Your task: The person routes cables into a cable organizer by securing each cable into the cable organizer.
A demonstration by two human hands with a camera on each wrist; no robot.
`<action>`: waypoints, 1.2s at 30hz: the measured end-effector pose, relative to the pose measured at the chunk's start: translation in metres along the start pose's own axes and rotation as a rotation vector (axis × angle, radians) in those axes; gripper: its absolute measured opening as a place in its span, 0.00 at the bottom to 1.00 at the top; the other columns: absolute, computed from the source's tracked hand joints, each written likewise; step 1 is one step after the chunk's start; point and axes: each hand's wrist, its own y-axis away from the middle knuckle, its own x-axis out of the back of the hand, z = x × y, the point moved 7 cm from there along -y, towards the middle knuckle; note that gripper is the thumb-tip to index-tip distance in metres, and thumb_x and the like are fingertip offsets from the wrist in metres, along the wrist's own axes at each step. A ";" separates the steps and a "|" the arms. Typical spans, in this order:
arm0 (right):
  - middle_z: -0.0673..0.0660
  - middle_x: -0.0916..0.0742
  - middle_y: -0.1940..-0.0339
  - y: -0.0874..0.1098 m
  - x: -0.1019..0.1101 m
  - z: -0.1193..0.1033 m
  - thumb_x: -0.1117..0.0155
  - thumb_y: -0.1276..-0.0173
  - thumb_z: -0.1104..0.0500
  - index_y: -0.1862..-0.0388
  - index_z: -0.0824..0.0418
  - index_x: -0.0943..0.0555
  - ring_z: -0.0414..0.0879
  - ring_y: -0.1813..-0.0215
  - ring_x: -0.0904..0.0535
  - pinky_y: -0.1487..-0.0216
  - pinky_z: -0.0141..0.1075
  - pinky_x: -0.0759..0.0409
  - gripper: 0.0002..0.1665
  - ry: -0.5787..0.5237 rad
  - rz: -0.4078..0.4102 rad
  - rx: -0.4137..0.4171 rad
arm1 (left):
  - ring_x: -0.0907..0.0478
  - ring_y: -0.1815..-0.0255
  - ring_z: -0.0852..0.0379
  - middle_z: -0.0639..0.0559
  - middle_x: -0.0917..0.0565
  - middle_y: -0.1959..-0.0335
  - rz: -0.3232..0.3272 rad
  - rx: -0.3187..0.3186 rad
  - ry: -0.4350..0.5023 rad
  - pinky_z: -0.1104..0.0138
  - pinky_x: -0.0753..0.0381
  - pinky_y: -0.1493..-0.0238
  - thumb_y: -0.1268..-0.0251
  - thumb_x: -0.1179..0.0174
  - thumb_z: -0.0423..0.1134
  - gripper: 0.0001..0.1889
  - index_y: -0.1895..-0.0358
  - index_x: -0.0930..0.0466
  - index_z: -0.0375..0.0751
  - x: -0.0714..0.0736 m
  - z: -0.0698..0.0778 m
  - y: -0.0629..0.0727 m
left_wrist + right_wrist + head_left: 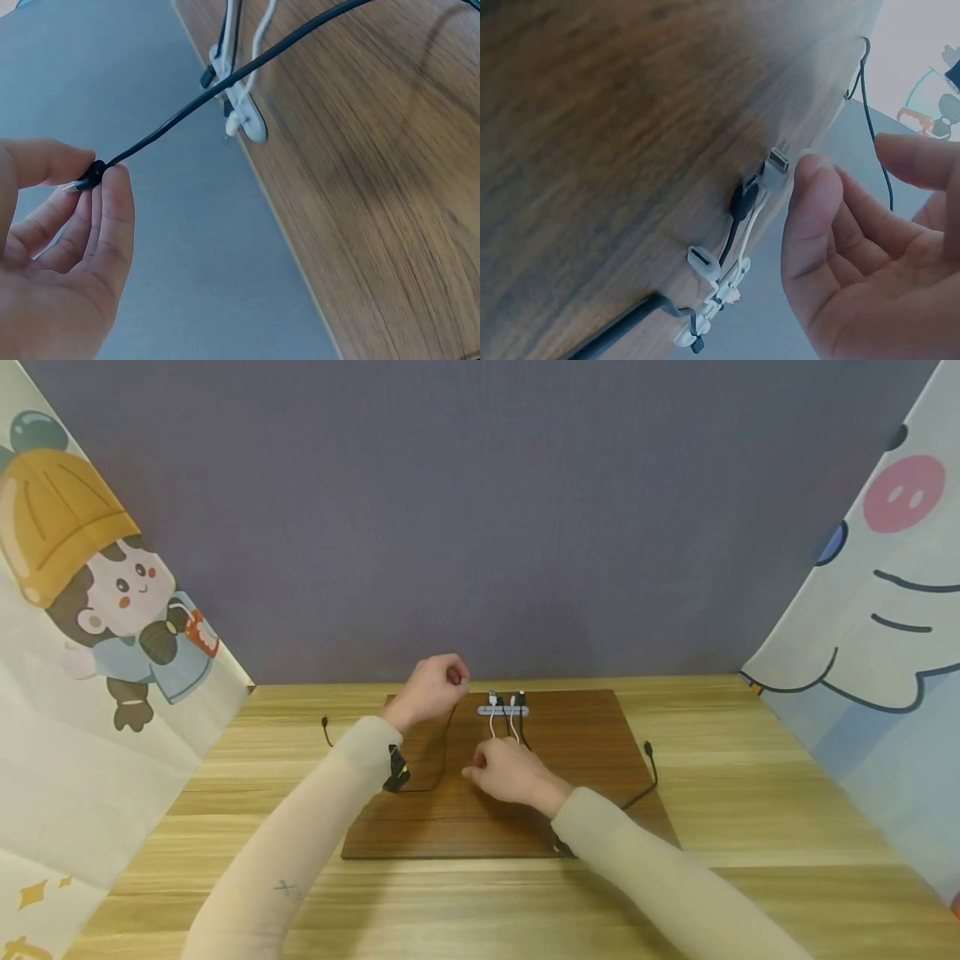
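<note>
My left hand, raised near the board's back edge, pinches the black plug of a black cable between thumb and fingertips; its metal tip pokes out. From there the cable trails down to the board. A pale cable clip strip at the board's back edge holds several white and black cables. My right hand hovers in front of the strip with fingers loosely bent and nothing between them. Near its fingertips in the right wrist view are a white USB plug, a black plug and a white USB-C plug.
The brown wooden board lies on a light wood table against a grey partition. One black cable end lies left of the board, another black cable end at its right edge. Cartoon-printed sheets stand on both sides.
</note>
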 end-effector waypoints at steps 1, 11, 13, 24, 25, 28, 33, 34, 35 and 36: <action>0.49 0.17 0.74 0.000 0.000 0.000 0.34 0.27 0.50 0.60 0.62 0.15 0.42 0.75 0.23 0.69 0.38 0.23 0.15 -0.009 -0.001 -0.004 | 0.22 0.58 0.49 0.46 0.18 0.60 0.000 -0.001 0.005 0.57 0.21 0.55 0.30 0.41 0.33 0.06 0.54 0.19 0.39 -0.001 0.001 -0.001; 0.49 0.17 0.79 -0.005 0.000 0.002 0.34 0.27 0.52 0.65 0.63 0.15 0.41 0.78 0.23 0.71 0.36 0.23 0.14 -0.093 0.009 -0.016 | 0.21 0.59 0.51 0.47 0.18 0.60 0.011 -0.001 0.076 0.59 0.21 0.57 0.31 0.40 0.34 0.06 0.54 0.19 0.40 -0.008 0.012 -0.008; 0.49 0.18 0.80 -0.006 0.001 0.003 0.33 0.28 0.53 0.68 0.62 0.14 0.41 0.79 0.24 0.73 0.35 0.25 0.14 -0.100 0.014 -0.017 | 0.21 0.60 0.51 0.47 0.18 0.61 0.012 0.001 0.096 0.59 0.21 0.59 0.31 0.40 0.35 0.06 0.54 0.19 0.40 -0.009 0.013 -0.009; 0.50 0.18 0.85 -0.009 0.002 0.007 0.34 0.28 0.59 0.76 0.60 0.18 0.40 0.84 0.26 0.81 0.31 0.30 0.15 -0.199 0.024 -0.037 | 0.16 0.64 0.50 0.47 0.17 0.62 -0.004 0.039 0.222 0.59 0.20 0.63 0.28 0.39 0.37 0.06 0.53 0.20 0.41 -0.012 0.014 -0.013; 0.50 0.18 0.85 -0.009 0.002 0.008 0.34 0.28 0.59 0.76 0.60 0.18 0.40 0.85 0.26 0.82 0.31 0.30 0.15 -0.206 0.022 -0.049 | 0.16 0.63 0.48 0.46 0.17 0.62 -0.006 0.040 0.230 0.59 0.20 0.63 0.28 0.39 0.37 0.07 0.53 0.20 0.40 -0.013 0.014 -0.013; 0.51 0.18 0.85 -0.010 0.002 0.011 0.34 0.28 0.59 0.76 0.60 0.18 0.41 0.86 0.25 0.82 0.31 0.29 0.15 -0.211 0.021 -0.074 | 0.15 0.59 0.42 0.46 0.17 0.62 -0.007 0.044 0.251 0.58 0.20 0.62 0.28 0.38 0.37 0.09 0.51 0.20 0.37 -0.014 0.013 -0.016; 0.49 0.23 0.90 -0.011 0.004 0.013 0.34 0.30 0.59 0.82 0.57 0.23 0.40 0.88 0.28 0.83 0.31 0.32 0.18 -0.174 0.043 -0.091 | 0.15 0.59 0.42 0.45 0.17 0.61 -0.003 0.051 0.278 0.58 0.20 0.62 0.27 0.39 0.36 0.10 0.49 0.21 0.35 -0.014 0.012 -0.019; 0.48 0.24 0.91 -0.012 0.005 0.013 0.34 0.31 0.59 0.83 0.56 0.25 0.39 0.88 0.29 0.83 0.31 0.33 0.19 -0.162 0.048 -0.095 | 0.15 0.60 0.43 0.45 0.17 0.61 -0.001 0.053 0.280 0.58 0.19 0.63 0.27 0.39 0.36 0.10 0.49 0.21 0.35 -0.014 0.012 -0.020; 0.48 0.25 0.92 -0.012 0.005 0.014 0.34 0.32 0.59 0.85 0.55 0.26 0.39 0.89 0.30 0.84 0.31 0.34 0.21 -0.151 0.052 -0.099 | 0.15 0.60 0.45 0.45 0.17 0.61 0.004 0.055 0.276 0.58 0.19 0.63 0.27 0.38 0.36 0.10 0.49 0.21 0.36 -0.014 0.011 -0.021; 0.47 0.26 0.93 -0.012 0.005 0.014 0.35 0.33 0.60 0.86 0.55 0.28 0.39 0.89 0.32 0.84 0.31 0.36 0.22 -0.144 0.053 -0.107 | 0.15 0.61 0.46 0.45 0.17 0.61 0.008 0.057 0.273 0.59 0.19 0.63 0.28 0.38 0.36 0.10 0.49 0.21 0.36 -0.014 0.011 -0.022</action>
